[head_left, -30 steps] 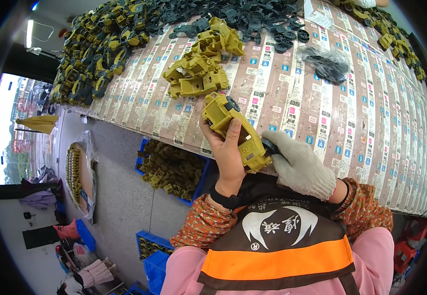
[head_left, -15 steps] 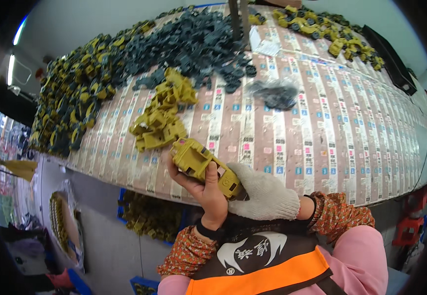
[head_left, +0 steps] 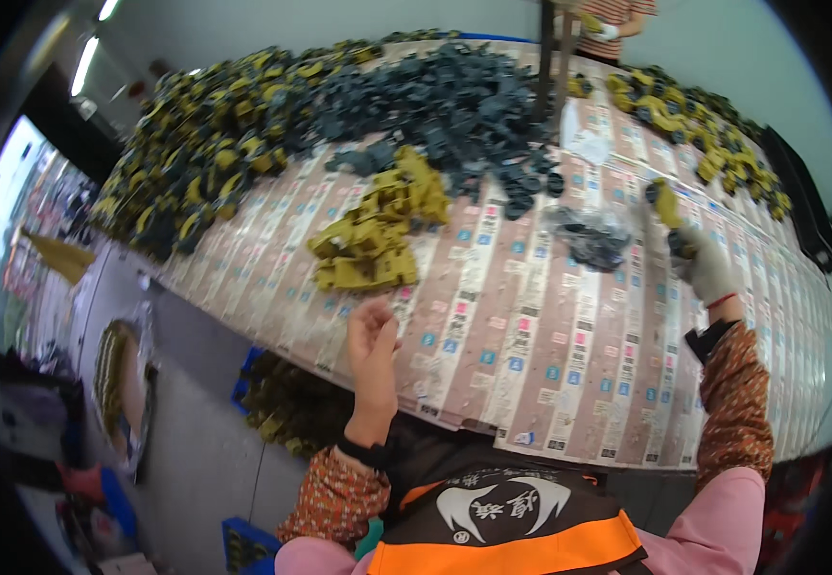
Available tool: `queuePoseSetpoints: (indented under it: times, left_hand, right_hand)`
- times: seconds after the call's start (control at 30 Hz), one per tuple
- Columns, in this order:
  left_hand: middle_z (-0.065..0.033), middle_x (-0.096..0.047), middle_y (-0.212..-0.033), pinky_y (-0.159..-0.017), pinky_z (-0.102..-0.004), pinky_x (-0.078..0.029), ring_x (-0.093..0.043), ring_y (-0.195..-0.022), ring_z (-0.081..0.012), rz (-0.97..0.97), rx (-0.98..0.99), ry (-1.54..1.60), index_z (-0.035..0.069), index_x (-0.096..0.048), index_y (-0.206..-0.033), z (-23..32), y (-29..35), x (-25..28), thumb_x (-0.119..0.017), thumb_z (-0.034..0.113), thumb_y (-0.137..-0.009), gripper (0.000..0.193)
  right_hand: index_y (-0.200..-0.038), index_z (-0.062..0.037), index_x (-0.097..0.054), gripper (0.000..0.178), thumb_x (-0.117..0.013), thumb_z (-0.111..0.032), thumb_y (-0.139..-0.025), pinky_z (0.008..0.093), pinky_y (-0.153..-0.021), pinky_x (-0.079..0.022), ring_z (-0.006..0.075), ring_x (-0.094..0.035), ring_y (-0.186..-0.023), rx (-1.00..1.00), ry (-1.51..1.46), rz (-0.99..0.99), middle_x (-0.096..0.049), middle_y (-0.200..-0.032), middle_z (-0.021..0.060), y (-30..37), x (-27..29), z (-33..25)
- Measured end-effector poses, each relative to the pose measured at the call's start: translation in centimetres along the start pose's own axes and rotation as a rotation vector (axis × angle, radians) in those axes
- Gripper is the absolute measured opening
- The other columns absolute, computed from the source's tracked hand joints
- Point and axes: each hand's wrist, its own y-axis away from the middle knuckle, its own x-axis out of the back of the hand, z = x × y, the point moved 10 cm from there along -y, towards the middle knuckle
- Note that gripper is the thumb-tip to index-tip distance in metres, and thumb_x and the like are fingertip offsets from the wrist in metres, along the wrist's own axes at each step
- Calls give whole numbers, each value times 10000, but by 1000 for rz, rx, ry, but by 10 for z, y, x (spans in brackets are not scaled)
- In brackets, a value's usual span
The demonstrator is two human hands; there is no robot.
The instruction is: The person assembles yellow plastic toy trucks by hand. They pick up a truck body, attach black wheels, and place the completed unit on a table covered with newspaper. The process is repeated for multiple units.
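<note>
My right hand (head_left: pixel 710 266), in a white knit glove, reaches out over the right part of the table. It grips a yellow toy vehicle (head_left: pixel 665 203) with dark parts; the glove hides its near end. My bare left hand (head_left: pixel 374 350) is over the table's near edge, with the fingers loosely bent and the thumb apart. Nothing shows in it. Just beyond that hand lies a small pile of yellow plastic toy bodies (head_left: pixel 368 254). A crumpled clear plastic bag with dark contents (head_left: pixel 590 238) lies left of my right hand.
Dark grey plastic parts (head_left: pixel 435 105) cover the table's far middle. Yellow-and-dark toys (head_left: pixel 215 163) are heaped at the left, and more toy vehicles (head_left: pixel 670 120) at the far right beside a black tray (head_left: pixel 804 196). A post (head_left: pixel 545 67) rises at the back. Another person (head_left: pixel 612 19) is behind it.
Both hands held the yellow toy near my body. My right hand has carried it far right, and my left hand has let go. The view has shifted, bringing the other person into sight.
</note>
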Motion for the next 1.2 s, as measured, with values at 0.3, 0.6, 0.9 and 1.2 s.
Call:
queuePoseSetpoints:
  times: [0.3, 0.6, 0.9, 1.2]
  left_hand:
    - [-91, -609, -1200, -1040, -426, -441, -569, -1149, -243, 115, -481, -770, 99, -615, -1326, 75, -94, 33, -727, 125, -939, 403]
    - [-90, -603, -1312, -1088, -572, -290, -511, -1314, -334, -52, -520, -1467, 145, -562, -1338, 70, -140, -27, -895, 341, -786, 674]
    - [-98, -685, -1068, -989, -430, -473, -668, -1050, -274, -70, -646, -1115, 86, -575, -1134, 104, -139, -3, -706, 272, -1008, 261]
    - [-154, -661, -1303, -1015, -452, -530, -663, -1139, -304, 54, -463, 62, 81, -572, -1221, 137, -133, 68, -496, 488, -1116, 427]
  right_hand:
    - [-1466, -10, -538, 597, -680, -315, -973, 359, -801, -579, 163, -643, -1025, 221, 193, 220, -645, -1264, 81, -73, -4, -74]
    - [-1322, -31, -661, 356, -663, -145, -985, 316, -779, -550, 155, -664, -877, 570, 471, -119, -729, -1144, 75, 64, -175, -81]
    - [-1131, -62, -695, 215, -595, -101, -945, 487, -838, -556, 401, -692, -969, 1032, 1070, -72, -699, -1093, 191, 70, -308, -125]
    - [-1119, -68, -702, 238, -617, -108, -901, 481, -920, -572, 382, -691, -1096, 850, 1392, -115, -703, -1121, 183, 1, -343, -81]
